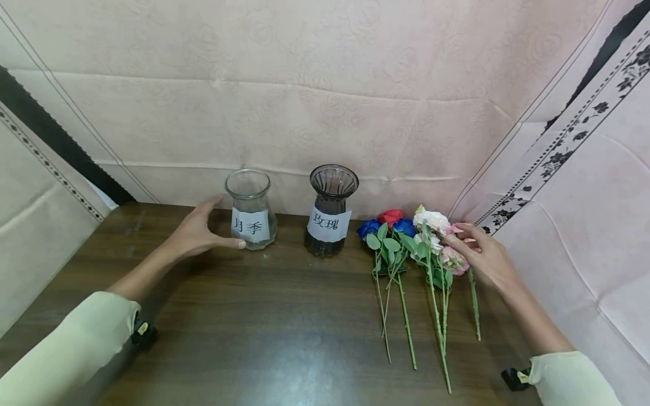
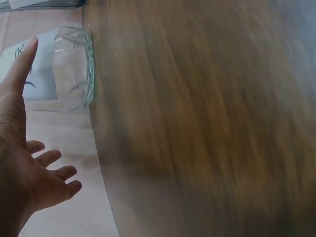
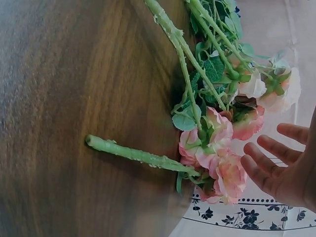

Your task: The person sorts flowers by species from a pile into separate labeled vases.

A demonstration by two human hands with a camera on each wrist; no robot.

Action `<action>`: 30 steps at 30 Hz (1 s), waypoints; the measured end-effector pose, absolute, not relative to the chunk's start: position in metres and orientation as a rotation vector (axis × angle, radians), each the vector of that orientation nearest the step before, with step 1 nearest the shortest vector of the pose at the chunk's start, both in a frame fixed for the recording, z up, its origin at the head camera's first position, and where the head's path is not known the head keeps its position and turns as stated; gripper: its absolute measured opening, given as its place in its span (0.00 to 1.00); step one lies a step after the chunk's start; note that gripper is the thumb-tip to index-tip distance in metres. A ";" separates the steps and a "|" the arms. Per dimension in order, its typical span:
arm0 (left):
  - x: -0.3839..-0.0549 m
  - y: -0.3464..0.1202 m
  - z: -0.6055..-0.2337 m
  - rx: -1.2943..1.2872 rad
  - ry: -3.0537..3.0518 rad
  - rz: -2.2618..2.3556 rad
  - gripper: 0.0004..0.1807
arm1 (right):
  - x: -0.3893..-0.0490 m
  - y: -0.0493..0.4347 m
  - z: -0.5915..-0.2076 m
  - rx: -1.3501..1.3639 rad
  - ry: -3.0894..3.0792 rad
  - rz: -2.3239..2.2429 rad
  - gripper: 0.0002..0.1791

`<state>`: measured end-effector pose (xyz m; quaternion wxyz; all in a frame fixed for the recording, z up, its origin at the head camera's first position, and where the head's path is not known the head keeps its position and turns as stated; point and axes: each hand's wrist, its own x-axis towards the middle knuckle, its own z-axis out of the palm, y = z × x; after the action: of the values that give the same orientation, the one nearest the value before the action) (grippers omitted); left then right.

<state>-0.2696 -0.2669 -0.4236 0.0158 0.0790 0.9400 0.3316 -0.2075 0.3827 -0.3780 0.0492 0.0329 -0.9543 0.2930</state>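
My left hand (image 1: pixel 195 232) is spread beside the clear glass vase (image 1: pixel 260 206), its thumb in front of the vase's lower left side and its fingers behind on the left. The vase stands upright with a white paper label lettered in Chinese characters. In the left wrist view the thumb overlaps that label. Over at the right, my right hand (image 1: pixel 484 256) hovers by the pink flowers (image 1: pixel 455 262) with its fingers loosely bent. The right wrist view shows those fingers apart, next to the pink blooms (image 3: pixel 227 173). White flowers (image 1: pixel 433 220) lie just left of them, stems toward me.
A dark ribbed glass vase (image 1: pixel 330 204), also labelled, stands right of the clear one. Blue roses (image 1: pixel 369 228) and a red rose (image 1: pixel 390 216) lie between it and the white flowers. Cloth (image 1: pixel 325 124) hangs along the back edge of the brown table (image 1: pixel 284 316).
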 end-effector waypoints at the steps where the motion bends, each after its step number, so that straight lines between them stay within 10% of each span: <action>1: -0.270 -0.265 -0.424 0.249 2.915 1.046 0.83 | -0.207 0.382 -0.379 0.099 -2.902 0.905 0.39; 30: -0.284 -0.240 -0.435 0.318 2.620 1.476 0.67 | -0.199 0.374 -0.398 0.113 -2.918 1.307 0.36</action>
<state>-0.2845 -0.2403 -0.4354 0.0589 0.1049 0.8649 0.4873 -0.1992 0.3738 -0.3976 -0.0290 0.0352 -0.9117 0.4083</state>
